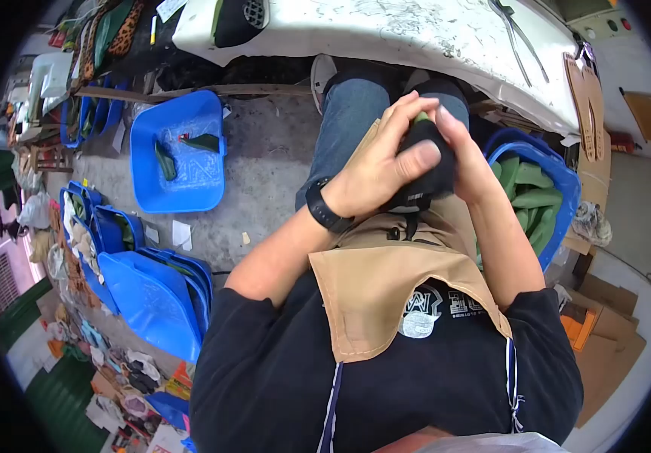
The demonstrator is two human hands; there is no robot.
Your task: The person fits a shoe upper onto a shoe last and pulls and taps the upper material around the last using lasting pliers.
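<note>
Above my lap, both hands are wrapped round a black shoe upper (439, 174) with a bit of green last showing at its far end. My left hand (374, 166), with a black watch on the wrist, presses along its left side and top with the thumb across it. My right hand (470, 155) closes round the right side, fingertips meeting near the far end. Much of the upper is hidden by the fingers. A similar black upper with green (239, 23) lies on the white-covered bench (386, 38) ahead.
Pincers (518, 38) lie on the bench's right. A blue bin (569, 181) of green lasts stands at my right. Another blue bin (140, 198) with two green pieces sits on the floor at left, near stacked blue bins (144, 302). Cardboard soles (586, 102) hang at the bench's right end.
</note>
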